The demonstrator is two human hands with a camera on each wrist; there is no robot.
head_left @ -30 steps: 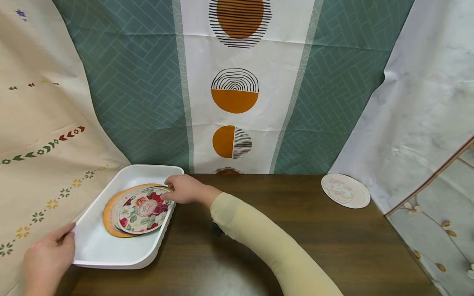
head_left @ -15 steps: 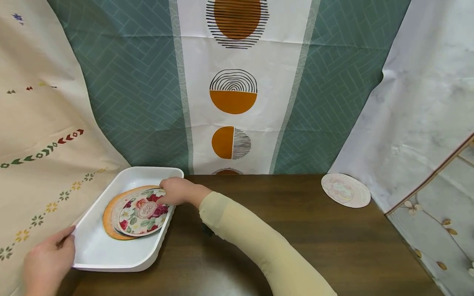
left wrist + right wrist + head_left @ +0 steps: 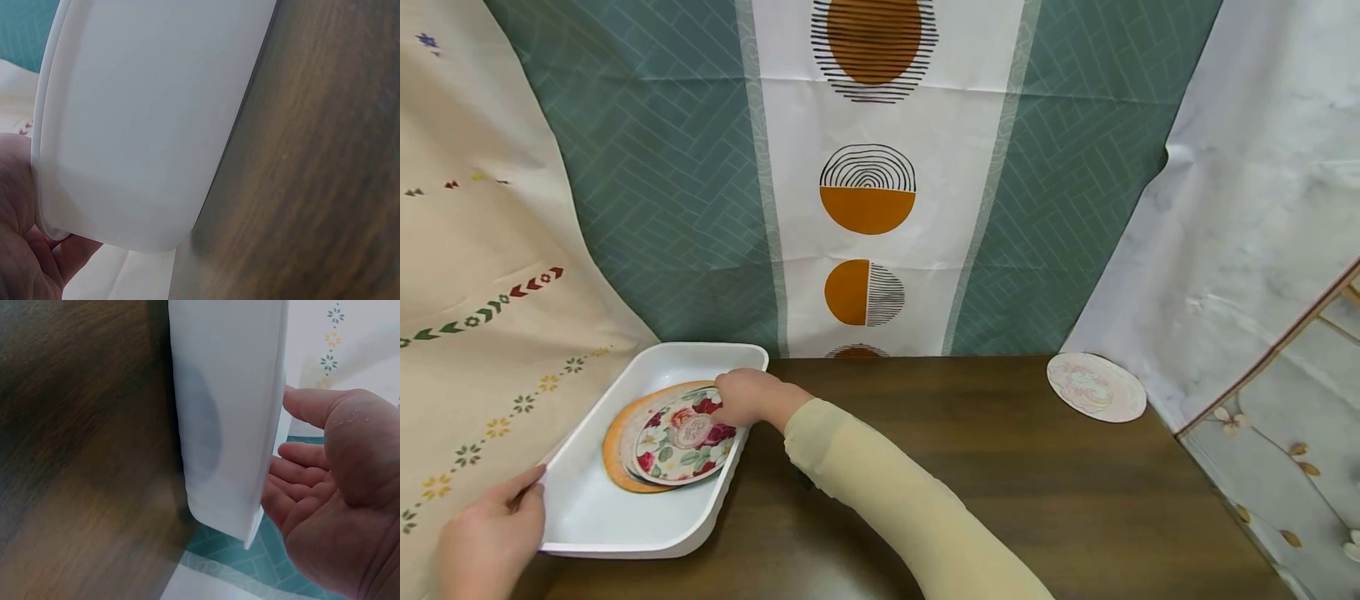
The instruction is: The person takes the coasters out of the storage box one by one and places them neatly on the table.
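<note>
Dark table (image 3: 1045,467) bears a white tray (image 3: 598,518), rim pinched by the left hand (image 3: 492,525). Partly beneath the right hand (image 3: 752,397): a floral disc (image 3: 679,450); whether held, cannot be told.

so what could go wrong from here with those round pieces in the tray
The floral disc overlaps other round pieces, including the orange one, so the right hand could drag or lift more than one. That hand also reaches over the side of the white tray and might bump it. The left hand grips one corner, so an uneven pull could twist the tray.
</note>
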